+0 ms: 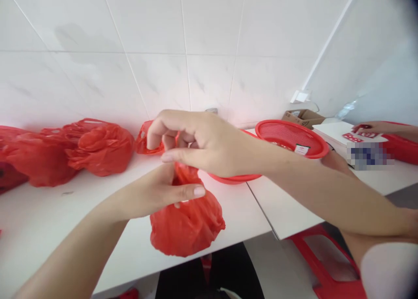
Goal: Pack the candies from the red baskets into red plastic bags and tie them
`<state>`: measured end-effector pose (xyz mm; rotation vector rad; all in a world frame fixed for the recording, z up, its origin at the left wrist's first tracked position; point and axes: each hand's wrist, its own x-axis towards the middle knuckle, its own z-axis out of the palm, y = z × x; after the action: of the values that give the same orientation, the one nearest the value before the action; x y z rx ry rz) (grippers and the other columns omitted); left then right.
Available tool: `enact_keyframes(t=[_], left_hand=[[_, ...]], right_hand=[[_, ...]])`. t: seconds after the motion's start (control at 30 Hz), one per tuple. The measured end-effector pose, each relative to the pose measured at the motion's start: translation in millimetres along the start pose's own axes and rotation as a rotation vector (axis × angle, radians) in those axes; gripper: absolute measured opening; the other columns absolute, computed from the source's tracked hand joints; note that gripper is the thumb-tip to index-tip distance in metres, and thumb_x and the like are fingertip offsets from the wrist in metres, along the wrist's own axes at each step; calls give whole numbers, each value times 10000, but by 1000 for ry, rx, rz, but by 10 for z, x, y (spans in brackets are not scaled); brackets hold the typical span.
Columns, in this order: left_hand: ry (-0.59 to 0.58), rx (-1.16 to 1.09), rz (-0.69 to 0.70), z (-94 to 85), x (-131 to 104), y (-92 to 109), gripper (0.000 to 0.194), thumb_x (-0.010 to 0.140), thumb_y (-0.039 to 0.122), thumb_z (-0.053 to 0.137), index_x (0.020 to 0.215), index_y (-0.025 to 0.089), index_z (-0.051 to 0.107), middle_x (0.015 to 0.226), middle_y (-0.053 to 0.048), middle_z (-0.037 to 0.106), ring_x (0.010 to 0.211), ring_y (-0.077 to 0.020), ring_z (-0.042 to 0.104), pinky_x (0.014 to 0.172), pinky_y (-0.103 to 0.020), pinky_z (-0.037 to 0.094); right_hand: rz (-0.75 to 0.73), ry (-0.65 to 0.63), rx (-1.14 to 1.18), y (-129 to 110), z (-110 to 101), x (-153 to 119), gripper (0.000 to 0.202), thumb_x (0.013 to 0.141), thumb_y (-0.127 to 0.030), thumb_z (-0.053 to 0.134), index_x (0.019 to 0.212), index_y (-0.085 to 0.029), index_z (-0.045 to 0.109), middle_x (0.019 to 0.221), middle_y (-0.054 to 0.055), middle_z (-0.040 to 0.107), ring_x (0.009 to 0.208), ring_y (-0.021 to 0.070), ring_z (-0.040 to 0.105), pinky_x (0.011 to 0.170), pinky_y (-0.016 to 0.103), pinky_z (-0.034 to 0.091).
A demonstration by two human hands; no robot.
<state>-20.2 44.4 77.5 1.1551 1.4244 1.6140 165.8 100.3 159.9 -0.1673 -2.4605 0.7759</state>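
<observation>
A filled red plastic bag (189, 229) sits near the table's front edge, its twisted neck drawn upward between my hands. My left hand (160, 192) is closed around the neck from the left, thumb stretched across the front. A fingertip pokes out below that thumb, and the other fingers are hidden behind the plastic. Above it, my right hand (209, 144) reaches in from the right with curled fingers and the thumb pointing left. Red plastic runs up behind the right thumb and shows between the fingers. What the bag contains is hidden.
Several tied red bags (101, 146) line the wall at left. Red mesh baskets (294, 138) stand at right; one holds small items and a white label. Behind are a cardboard box (303, 117) and another person's hand (375, 128) with red-and-white cards. A red stool (329, 264) stands below.
</observation>
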Motion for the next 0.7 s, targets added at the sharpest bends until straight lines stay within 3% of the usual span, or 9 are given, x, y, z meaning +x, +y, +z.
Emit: enact_keyframes(t=[0.1,0.17,0.3,0.37,0.47,0.6,0.7], left_hand=[[-50,48,-17,35,-18,-36,370,807,542,526,895,233,711,626,-19,616,683,-211,626,558,-302,503],[-120,91,-59,47,0,-32,356,798,539,541,861,232,710,579,-7,572,606,-191,591,505,-282,466],[-446,222,-226,102,95,25,303,769,524,613,741,227,668,505,31,459,440,-122,435,412,-242,357],[-542,256,-222,134,133,47,333,787,531,595,662,223,615,484,33,452,424,-115,417,420,-238,354],[-568,263,-177,133,162,69,376,823,536,536,628,222,601,501,-1,554,475,-159,531,510,-273,441],[-711,299,-99,45,192,114,273,810,445,568,727,228,711,669,-47,671,619,-212,620,647,-332,498],[-754,454,3,22,197,112,155,755,332,620,763,241,745,777,-57,699,711,-234,628,650,-324,486]], right_hand=[[2,132,119,86,94,5,72,862,-177,569,904,-229,541,1044,-29,606,913,115,574,791,245,498],[55,213,152,198,114,-80,122,856,-267,605,949,-224,538,1099,-4,587,999,138,564,823,268,503],[285,71,276,511,164,-330,242,836,-314,631,1037,-241,519,1001,-4,611,918,149,606,785,290,518],[336,48,363,590,226,-430,186,848,-298,612,1002,-249,519,880,-27,607,815,138,621,763,291,526],[296,241,311,491,338,-533,57,876,-283,569,905,-250,533,870,-24,597,820,137,611,738,284,524],[123,171,89,250,455,-611,67,868,-307,600,906,-256,581,894,-16,633,804,144,580,742,308,483],[152,309,158,344,529,-590,176,902,-376,551,1026,-253,568,962,7,629,888,148,581,805,310,464]])
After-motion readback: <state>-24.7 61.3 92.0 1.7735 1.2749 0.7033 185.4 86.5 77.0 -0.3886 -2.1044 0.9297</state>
